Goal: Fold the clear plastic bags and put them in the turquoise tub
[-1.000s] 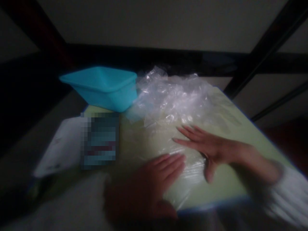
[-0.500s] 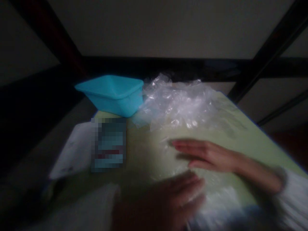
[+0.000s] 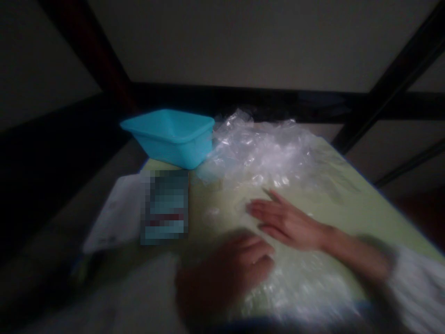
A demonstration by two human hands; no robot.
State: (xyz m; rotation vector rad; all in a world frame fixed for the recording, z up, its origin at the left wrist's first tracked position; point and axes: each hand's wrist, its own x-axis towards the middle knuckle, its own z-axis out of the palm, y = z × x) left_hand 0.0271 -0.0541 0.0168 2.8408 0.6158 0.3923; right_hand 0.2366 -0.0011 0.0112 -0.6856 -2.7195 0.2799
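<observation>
A clear plastic bag (image 3: 299, 273) lies spread on the table in front of me, shiny and wrinkled toward the near edge. My right hand (image 3: 285, 221) rests flat on its far part, fingers stretched to the left and thumb apart. Closer to me, my left hand (image 3: 229, 264) is over the left side of the bag, its fingers a little bent and slightly apart; motion blurs it, and its palm side is hidden. I see nothing gripped in either hand.
A crumpled heap of clear plastic bags (image 3: 267, 148) lies at the back of the yellow-green table (image 3: 368, 222). Left of it stands a blue plastic basin (image 3: 170, 139). A pixelated flat item (image 3: 167, 204) and a white sheet (image 3: 114, 213) lie at the left edge.
My left hand has drawn back slightly to the left and its fingers are more bent. The right hand has shifted a little left over the plastic. The view has turned slightly.
</observation>
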